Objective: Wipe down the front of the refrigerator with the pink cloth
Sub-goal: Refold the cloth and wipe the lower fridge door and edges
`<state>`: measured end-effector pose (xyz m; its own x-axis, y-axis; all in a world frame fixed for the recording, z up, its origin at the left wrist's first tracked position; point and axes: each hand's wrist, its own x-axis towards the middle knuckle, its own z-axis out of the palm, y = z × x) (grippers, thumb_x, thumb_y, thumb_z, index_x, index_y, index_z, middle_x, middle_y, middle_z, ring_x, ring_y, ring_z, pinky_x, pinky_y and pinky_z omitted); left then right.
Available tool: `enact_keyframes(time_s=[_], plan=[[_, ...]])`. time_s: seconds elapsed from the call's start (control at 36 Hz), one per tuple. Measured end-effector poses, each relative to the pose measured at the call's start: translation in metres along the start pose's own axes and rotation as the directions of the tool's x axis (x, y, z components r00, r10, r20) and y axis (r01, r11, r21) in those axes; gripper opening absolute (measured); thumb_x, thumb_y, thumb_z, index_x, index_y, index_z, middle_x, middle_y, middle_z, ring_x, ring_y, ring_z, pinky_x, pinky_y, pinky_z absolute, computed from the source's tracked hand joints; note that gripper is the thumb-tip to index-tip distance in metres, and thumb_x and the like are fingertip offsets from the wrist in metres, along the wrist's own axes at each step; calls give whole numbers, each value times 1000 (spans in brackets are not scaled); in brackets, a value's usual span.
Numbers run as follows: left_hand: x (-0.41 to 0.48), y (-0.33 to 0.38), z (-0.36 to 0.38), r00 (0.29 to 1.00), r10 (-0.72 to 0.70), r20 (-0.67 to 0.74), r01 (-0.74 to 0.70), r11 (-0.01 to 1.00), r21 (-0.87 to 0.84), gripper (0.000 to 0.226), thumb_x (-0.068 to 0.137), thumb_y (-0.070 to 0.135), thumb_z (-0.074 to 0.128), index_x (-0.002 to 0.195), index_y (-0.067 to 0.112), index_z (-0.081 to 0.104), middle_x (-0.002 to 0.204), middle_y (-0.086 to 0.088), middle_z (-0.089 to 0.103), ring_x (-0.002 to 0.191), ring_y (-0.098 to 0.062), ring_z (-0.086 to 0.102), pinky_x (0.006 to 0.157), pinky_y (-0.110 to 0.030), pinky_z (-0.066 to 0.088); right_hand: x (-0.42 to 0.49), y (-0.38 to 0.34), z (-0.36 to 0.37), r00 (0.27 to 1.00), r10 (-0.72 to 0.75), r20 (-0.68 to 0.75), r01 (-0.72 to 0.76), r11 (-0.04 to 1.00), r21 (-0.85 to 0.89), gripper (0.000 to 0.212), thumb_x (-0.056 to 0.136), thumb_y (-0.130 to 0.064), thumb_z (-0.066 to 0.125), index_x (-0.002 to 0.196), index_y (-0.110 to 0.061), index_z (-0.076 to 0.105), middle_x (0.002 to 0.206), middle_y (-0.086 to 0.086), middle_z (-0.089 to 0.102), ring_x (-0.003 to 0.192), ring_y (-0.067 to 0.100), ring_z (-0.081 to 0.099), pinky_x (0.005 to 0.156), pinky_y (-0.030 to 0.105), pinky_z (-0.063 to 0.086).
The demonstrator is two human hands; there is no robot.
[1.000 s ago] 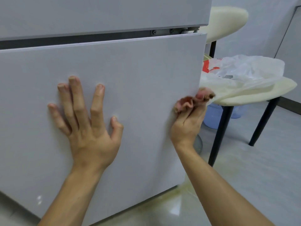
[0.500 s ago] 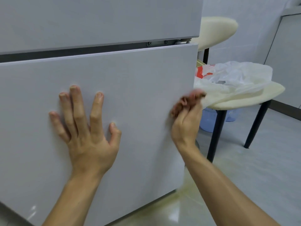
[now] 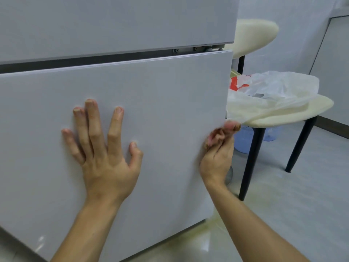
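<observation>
Left hand: fingers spread, palm flat on the refrigerator's lower door.
Right hand: fingers curled, gripping the pink cloth, bunched against the door's right edge.
Chair: cream seat, black legs, just beside the refrigerator.
Plastic bag: lies on the seat.
Blue bottle: under the chair.

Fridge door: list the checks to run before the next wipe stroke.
1. The right hand grips the pink cloth: ok.
2. Cloth pressed at the fridge door near its right edge: ok.
3. The left hand lies flat on the door, bracing: ok.
4. Space right of that edge: not ok, the chair with a plastic bag stands close.
5. Door fully shut: cannot tell.
6. Middle of door already wiped: cannot tell.
</observation>
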<state>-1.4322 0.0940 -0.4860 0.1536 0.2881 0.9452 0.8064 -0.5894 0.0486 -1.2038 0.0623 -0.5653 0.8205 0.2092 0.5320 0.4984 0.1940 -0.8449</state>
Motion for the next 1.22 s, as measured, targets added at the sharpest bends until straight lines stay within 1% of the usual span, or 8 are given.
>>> enact_keyframes(time_s=[0.06,0.14,0.28,0.44,0.58,0.69,0.94,1.22], plan=[[0,1,0,1000,1,-4,-1,1000,7,73,94,26,60,162,12,35,170,-27,16,159,-42,6,128,-58,-3,-22,33,-12,995,55,81,-47,994,-95,43,103,-52,25,120,-23,52,106,-2,61,97,23,62,88,52,54],[1,0,0,1000,-2,-4,2,1000,-1,73,94,25,60,162,13,36,170,-26,16,160,-41,6,128,-58,-2,-43,58,-27,972,162,171,-119,964,-238,32,99,-54,22,104,-33,46,97,-1,58,85,26,63,74,56,58],[1,-2,-4,1000,5,10,-5,1000,-21,72,95,27,60,162,14,36,171,-24,15,160,-39,6,129,-55,-3,-29,41,-29,983,87,162,-50,974,-222,20,110,-23,35,112,-14,53,102,-2,55,94,19,55,86,37,46],[1,0,-4,1000,-4,17,5,1000,-21,72,95,27,60,162,15,37,171,-23,15,160,-39,5,129,-56,-3,24,-46,7,999,-29,-23,30,999,44,36,108,-23,42,139,-8,50,118,-5,49,106,4,42,92,4,30],[0,0,-5,1000,-8,16,8,1000,-21,72,95,27,61,162,15,37,172,-23,15,160,-39,5,129,-54,-3,31,-82,24,984,-143,-106,155,981,112,52,111,-23,40,160,-6,34,157,7,43,145,18,37,124,44,30],[0,-1,-4,1000,-6,15,6,1000,-23,72,94,26,61,162,15,37,171,-23,16,160,-40,6,129,-54,-3,0,-38,23,929,-368,-48,370,928,44,54,109,-4,35,162,-1,25,171,21,15,161,36,11,127,64,16],[1,1,-3,1000,-10,-7,10,1000,-10,72,93,25,62,160,14,40,170,-22,17,159,-42,10,129,-56,0,-61,39,2,859,-440,262,483,867,-127,76,104,-20,35,167,-29,-6,174,10,1,162,32,-1,128,65,5],[1,0,-7,1000,0,8,0,1000,-22,74,92,24,64,161,15,39,170,-22,16,159,-44,10,128,-55,-1,21,-89,28,829,-541,137,548,837,-8,55,109,-29,32,160,-10,28,168,33,15,158,51,6,126,67,-3]])
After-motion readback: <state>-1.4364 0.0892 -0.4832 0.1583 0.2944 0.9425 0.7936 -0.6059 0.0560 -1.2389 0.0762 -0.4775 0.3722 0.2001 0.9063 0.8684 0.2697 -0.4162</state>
